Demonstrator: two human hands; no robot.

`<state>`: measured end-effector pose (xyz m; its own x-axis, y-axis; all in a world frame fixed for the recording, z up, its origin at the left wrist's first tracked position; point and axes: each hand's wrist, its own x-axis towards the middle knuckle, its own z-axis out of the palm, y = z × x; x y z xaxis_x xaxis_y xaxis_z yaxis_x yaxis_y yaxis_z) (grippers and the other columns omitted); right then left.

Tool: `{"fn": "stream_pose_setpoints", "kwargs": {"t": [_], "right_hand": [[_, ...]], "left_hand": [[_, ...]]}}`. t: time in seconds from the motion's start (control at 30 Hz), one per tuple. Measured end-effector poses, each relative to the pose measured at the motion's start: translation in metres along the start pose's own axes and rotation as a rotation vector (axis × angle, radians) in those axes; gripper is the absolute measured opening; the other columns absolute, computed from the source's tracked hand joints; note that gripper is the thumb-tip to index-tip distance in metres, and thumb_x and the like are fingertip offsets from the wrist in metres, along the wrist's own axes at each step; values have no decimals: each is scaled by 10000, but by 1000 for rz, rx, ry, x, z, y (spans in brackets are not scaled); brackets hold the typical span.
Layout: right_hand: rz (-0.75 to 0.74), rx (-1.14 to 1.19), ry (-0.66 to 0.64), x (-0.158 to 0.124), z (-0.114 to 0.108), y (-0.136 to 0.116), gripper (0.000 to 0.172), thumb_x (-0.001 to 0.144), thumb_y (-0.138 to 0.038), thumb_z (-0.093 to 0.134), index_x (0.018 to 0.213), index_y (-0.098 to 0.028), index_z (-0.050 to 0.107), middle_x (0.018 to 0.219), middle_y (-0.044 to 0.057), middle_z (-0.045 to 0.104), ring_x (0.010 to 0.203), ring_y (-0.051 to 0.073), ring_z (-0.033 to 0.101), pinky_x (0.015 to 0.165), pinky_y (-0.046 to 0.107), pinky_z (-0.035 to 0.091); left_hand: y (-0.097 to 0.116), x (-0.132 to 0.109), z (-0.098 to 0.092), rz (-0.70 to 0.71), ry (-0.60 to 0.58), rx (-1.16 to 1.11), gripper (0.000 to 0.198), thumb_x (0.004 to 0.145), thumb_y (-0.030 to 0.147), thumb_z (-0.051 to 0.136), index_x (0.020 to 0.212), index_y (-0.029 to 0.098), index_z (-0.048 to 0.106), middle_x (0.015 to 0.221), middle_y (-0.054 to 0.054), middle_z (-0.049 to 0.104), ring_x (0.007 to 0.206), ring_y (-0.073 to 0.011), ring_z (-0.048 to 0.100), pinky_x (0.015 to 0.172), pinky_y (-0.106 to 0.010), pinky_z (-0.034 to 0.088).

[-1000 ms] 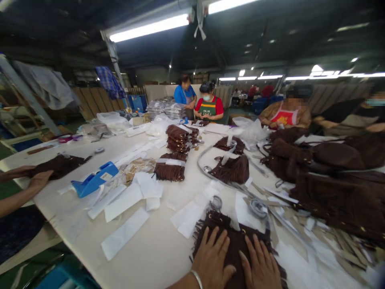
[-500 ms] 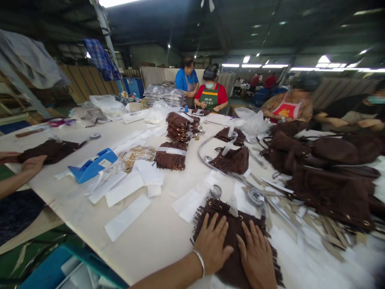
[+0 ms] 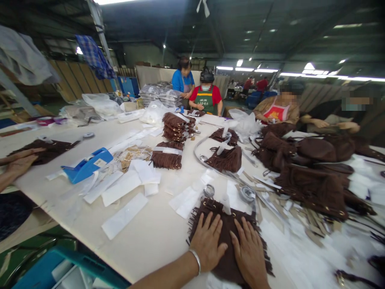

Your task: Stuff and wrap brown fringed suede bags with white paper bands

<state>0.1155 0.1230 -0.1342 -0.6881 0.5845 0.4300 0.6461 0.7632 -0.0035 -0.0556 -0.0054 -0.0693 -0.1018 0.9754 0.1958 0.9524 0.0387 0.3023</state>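
The bag (image 3: 227, 257) is found on the table (image 3: 129, 245), toward the near side and to the right of the slanting left edge. It is laid flat, directly beneath both hands, with no gap to be crossed. Its far edge is marked by eyelets (image 3: 234, 214), which lie just beyond the fingertips; its sides are marked by fringe (image 3: 191, 224), seen outside each hand. A slight slant is noted, the far right corner being set nearer to the wearer than the far left. The long axis cannot be certified (the near part is largely covered by hands and wrists).

The left hand (image 3: 207, 243) (identified by a bracelet (image 3: 195, 260)) is placed palm down on the left half, the right hand (image 3: 248, 251) on the right half. Fingers are spread flat and directed at the eyelets; thumbs are turned inward, apart, with brown material visible between. Nothing is pinched. Neither hand is judged nearer, both being in contact. The left coil (image 3: 208, 191) and the right coil (image 3: 247, 193) are noted near the far corners; whether they are attached cannot be told.
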Motion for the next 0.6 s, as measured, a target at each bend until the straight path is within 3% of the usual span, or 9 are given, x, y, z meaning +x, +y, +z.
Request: {"fn": "stream_pose_setpoints", "kwargs": {"t": [0.2,0.33,0.47,0.53,0.6], "right_hand": [[-11,6,-59,8,-15,-3,548,960,-482,346,1346,-137,526,1507,152,362,1360,342,354,1066,523,344],[-19,56,-128,21,-32,6,487,954,-457,389,1251,-133,597,1393,167,506,1261,321,491,999,487,442],[-72,137,-59,41,-55,9,389,967,-384,384,1163,-156,631,1216,131,647,1132,272,604,947,437,509],[-176,205,-30,58,-63,-2,351,961,-356,414,1186,-183,621,1197,102,665,1094,239,633,922,375,534],[-333,301,-35,81,-63,-22,331,954,-347,442,1193,-213,626,1169,77,685,1047,205,663,889,297,551]], "left_hand": [[2,-2,-4,15,-17,-26,645,964,556,290,1473,163,338,1561,-81,281,1453,-321,163,1176,-569,132],[1,-11,-12,-22,14,-51,570,985,493,295,1465,192,353,1553,-71,301,1452,-301,182,1178,-571,140],[-8,-18,-5,-9,61,-8,557,974,464,366,1458,187,357,1540,-79,327,1434,-299,240,1154,-559,229],[-14,-15,16,48,187,67,548,946,491,429,1397,181,447,1496,-75,408,1394,-310,323,1140,-553,262],[-21,-6,48,107,460,175,423,928,460,490,1262,217,578,1376,-28,556,1299,-280,461,1149,-520,269]]}}
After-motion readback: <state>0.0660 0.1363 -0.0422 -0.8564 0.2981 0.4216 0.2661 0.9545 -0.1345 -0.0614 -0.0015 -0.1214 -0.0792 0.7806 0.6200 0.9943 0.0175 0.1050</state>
